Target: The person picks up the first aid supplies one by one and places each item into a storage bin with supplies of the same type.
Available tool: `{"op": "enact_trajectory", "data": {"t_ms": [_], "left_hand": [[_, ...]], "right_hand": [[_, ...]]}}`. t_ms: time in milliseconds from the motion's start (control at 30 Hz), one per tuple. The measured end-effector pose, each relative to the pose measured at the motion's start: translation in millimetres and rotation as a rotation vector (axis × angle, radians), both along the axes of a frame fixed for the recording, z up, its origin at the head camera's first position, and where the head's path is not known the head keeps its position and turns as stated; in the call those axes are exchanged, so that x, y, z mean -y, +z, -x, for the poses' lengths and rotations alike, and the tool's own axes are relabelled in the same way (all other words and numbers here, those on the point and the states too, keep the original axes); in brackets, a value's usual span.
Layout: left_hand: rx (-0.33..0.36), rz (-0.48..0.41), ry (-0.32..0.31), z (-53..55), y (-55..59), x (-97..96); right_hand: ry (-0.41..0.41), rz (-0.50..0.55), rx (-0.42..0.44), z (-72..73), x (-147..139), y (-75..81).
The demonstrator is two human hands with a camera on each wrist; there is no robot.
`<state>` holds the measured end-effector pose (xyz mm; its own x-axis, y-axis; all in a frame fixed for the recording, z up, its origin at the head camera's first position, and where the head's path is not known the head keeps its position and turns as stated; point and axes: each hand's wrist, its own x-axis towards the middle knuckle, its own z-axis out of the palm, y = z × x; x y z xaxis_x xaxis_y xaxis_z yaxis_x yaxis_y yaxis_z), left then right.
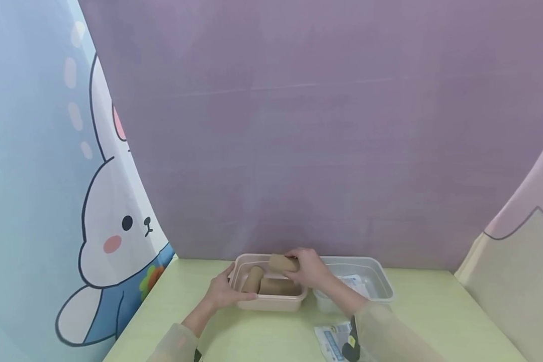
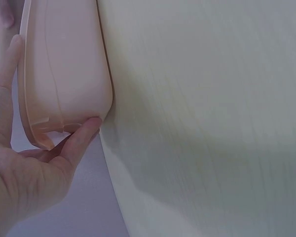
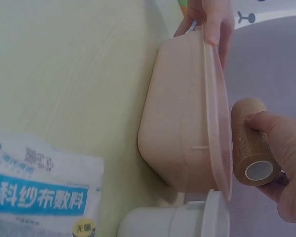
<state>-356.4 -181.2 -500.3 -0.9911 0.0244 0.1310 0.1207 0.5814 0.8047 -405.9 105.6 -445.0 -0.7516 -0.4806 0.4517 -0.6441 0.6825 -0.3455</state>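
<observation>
A tan bandage roll is pinched between the thumb and fingers of my right hand, just above the far right part of a pink plastic bin. Inside the bin lie two more tan rolls: one slanting on the left, another lying crosswise. My left hand grips the bin's left end. In the left wrist view its thumb lies along the rim and its fingers hook under the end. The held roll's open core end shows in the right wrist view.
Right of the pink bin stands a whitish bin with a packet inside. A gauze dressing packet with blue print lies on the pale green table in front, partly behind my right sleeve. A purple curtain hangs behind.
</observation>
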Motion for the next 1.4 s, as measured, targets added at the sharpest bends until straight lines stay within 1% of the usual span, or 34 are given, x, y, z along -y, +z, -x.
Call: {"op": "enact_trajectory", "data": {"t_ms": [133, 300, 467, 833, 1000, 1167, 1400], "left_hand": [[-0.002, -0.018, -0.010, -0.8, -0.2, -0.6], [-0.005, -0.024, -0.018, -2.3, 0.2, -2.3], [0.001, -0.028, -0.007, -3.3, 2.5, -2.9], [-0.002, -0.020, 0.002, -4.0, 1.9, -2.3], [-0.001, -0.017, 0.006, -3.5, 0.8, -2.5], [-0.003, -0.012, 0.013, -3.8, 0.5, -2.6], [-0.006, -0.015, 0.000, -6.3, 3.6, -3.7]], "right_hand": [[-0.005, -0.014, 0.009, 7.0, 4.1, -6.7], [-0.020, -0.026, 0.029, 10.6, 8.1, -12.4], [-0.036, -0.073, -0.001, 12.5, 13.3, -17.2], [-0.064, -0.110, -0.022, 16.8, 17.7, -30.4], [-0.078, -0.117, -0.044, 16.8, 18.6, -31.3], [-0.093, -0.127, -0.041, 15.7, 21.8, -29.3], [-0.115, -0.150, -0.042, 14.2, 25.7, -30.9]]}}
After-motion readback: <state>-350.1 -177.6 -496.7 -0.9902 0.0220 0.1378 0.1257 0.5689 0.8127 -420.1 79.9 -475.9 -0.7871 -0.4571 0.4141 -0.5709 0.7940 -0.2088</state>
